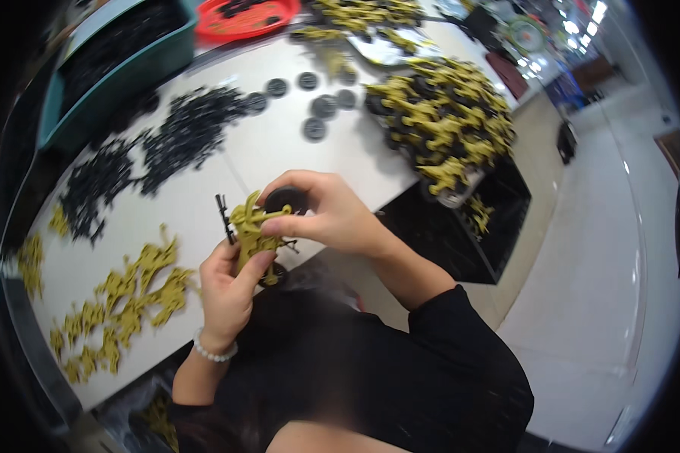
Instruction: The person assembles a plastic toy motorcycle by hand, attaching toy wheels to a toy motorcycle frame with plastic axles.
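Observation:
A yellow-olive plastic toy motorcycle (248,219) is held between my two hands, over the near edge of the white table. My left hand (227,291) is closed around its lower body, thumb pressed on the side. With thumb and fingers my right hand (340,211) pinches a black wheel (291,198) at the toy's upper end, against the fork arm. Black handlebars (224,215) stick out on the left side. Another black wheel (274,275) shows at the lower end, partly covered by my left thumb.
Loose black wheels (324,106) and a heap of small black parts (193,128) lie on the table (268,162). Yellow body pieces (132,302) spread at the left. Motorcycles pile up (453,121) at the right, above a black crate (510,226). A teal bin (121,75) and red tray (245,34) stand behind.

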`<action>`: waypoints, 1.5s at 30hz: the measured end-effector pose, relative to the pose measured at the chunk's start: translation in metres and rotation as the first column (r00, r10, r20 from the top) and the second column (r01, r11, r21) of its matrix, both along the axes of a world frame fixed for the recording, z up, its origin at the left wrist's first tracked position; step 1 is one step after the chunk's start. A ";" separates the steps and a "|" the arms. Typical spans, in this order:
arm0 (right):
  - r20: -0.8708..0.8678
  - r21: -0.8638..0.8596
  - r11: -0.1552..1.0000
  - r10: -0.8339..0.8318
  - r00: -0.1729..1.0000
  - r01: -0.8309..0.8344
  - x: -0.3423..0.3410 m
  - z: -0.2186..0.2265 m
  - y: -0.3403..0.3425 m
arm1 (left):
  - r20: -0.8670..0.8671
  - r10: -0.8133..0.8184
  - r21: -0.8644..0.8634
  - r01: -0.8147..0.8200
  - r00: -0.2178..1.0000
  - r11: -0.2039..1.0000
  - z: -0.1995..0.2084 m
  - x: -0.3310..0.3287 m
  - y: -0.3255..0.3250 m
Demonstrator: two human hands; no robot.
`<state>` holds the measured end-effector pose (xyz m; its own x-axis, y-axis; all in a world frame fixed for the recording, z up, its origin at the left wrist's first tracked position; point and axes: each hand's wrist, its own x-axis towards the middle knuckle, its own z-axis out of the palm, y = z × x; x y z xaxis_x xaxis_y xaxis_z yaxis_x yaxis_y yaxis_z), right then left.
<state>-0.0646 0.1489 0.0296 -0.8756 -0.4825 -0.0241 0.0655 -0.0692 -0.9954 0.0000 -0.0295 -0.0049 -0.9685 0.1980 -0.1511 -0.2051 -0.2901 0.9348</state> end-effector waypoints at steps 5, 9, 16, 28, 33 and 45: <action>-0.024 0.044 0.985 -0.168 0.986 0.169 0.022 0.002 0.057 | -0.021 -0.276 -0.024 0.276 0.961 0.961 0.008 -0.006 0.031; -0.041 -0.103 0.785 -0.617 0.786 0.611 0.025 0.001 0.157 | -0.124 -0.255 -0.065 0.249 0.959 0.966 0.008 -0.003 0.040; -0.024 -0.219 0.601 -0.791 0.612 0.768 0.018 -0.018 0.271 | -0.144 -0.257 -0.117 0.242 0.956 0.963 0.000 0.003 0.030; -0.794 0.336 0.192 -0.469 0.387 0.922 0.006 -0.064 0.277 | -0.175 -0.124 -0.202 0.088 0.977 0.975 -0.008 0.007 0.011; -0.760 0.346 0.222 -0.503 0.411 0.912 0.011 -0.061 0.291 | -0.385 0.052 -0.306 -0.180 0.921 0.935 0.007 0.013 -0.032; -0.877 0.264 0.715 -0.101 0.470 0.647 -0.003 -0.015 0.059 | -0.534 -0.115 -0.841 -0.512 0.838 0.176 0.020 0.061 -0.109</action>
